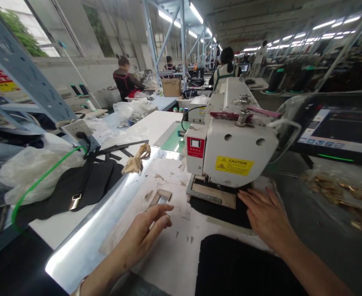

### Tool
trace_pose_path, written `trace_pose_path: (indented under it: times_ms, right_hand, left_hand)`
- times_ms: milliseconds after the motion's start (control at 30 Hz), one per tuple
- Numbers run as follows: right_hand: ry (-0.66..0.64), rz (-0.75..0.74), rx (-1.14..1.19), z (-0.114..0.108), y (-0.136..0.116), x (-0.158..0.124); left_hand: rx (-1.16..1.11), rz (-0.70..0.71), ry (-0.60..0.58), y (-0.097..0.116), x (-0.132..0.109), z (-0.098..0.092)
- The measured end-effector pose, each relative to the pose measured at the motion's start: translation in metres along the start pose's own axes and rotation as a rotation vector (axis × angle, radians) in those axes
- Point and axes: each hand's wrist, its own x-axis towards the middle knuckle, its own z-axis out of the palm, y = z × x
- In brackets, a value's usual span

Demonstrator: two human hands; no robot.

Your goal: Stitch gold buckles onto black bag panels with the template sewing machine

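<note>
My right hand [265, 213] lies with its fingers stretched out on the right edge of a black flat piece [227, 213]. That piece sits under the head of a white sewing machine [239, 144], beneath a metal clamp frame [204, 195]. My left hand [145, 230] hovers over the white work surface with fingers loosely apart and nothing in them. Just beyond its fingertips is a small tan rectangular frame [161, 198]. A second, larger black piece [230, 267] lies nearest to me, below the machine.
At the left lie a black piece with a gold buckle [75, 201], a green cable [42, 176] and plastic bags [39, 168]. A crumpled tan scrap [136, 160] lies by black strips. To the right stand a screen [338, 131] and a bag of gold-coloured hardware [338, 197]. Other people work farther back.
</note>
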Motion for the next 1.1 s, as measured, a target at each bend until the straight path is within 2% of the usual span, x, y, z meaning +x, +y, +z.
trace_pose_path:
  times_ms: [200, 667, 833, 1100]
  right_hand:
    - [0.008, -0.017, -0.047, -0.01, 0.02, -0.017]
    - [0.036, -0.046, -0.122, -0.016, 0.07, -0.062]
    - [0.011, -0.03, -0.142, -0.019, 0.064, -0.06]
    - [0.066, 0.002, -0.201, -0.025, 0.039, -0.05]
  left_hand:
    - [-0.016, 0.016, -0.061, 0.005, 0.005, 0.004]
    - [-0.086, 0.043, -0.163, 0.015, 0.011, 0.016]
    - [-0.042, 0.042, -0.229, 0.023, 0.011, 0.025]
    - [0.033, 0.053, -0.338, 0.034, 0.012, 0.037]
